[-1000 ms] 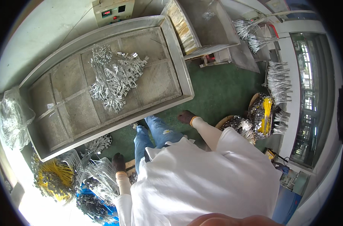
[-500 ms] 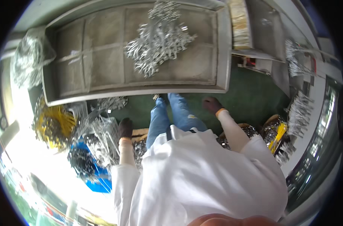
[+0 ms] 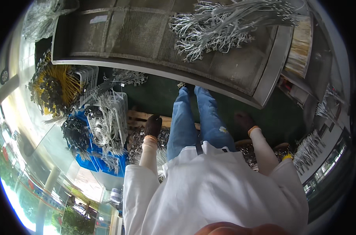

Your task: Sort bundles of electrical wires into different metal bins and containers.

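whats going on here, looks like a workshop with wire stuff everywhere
A person in a white coat and jeans stands at a long metal tray table with a heap of grey wire bundles on it. Both hands hang low at the sides in dark gloves: the left hand above a wooden pallet and small metal parts on the floor, the right hand over the green floor. Neither hand clearly holds anything. White baskets of grey wires, yellow wires and blue crates sit to the left.

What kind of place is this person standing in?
Probably a small factory or workshop for wire parts: a big metal tray table holds a heap of grey wire bundles, and crates of more bundles, some yellow, crowd the floor.
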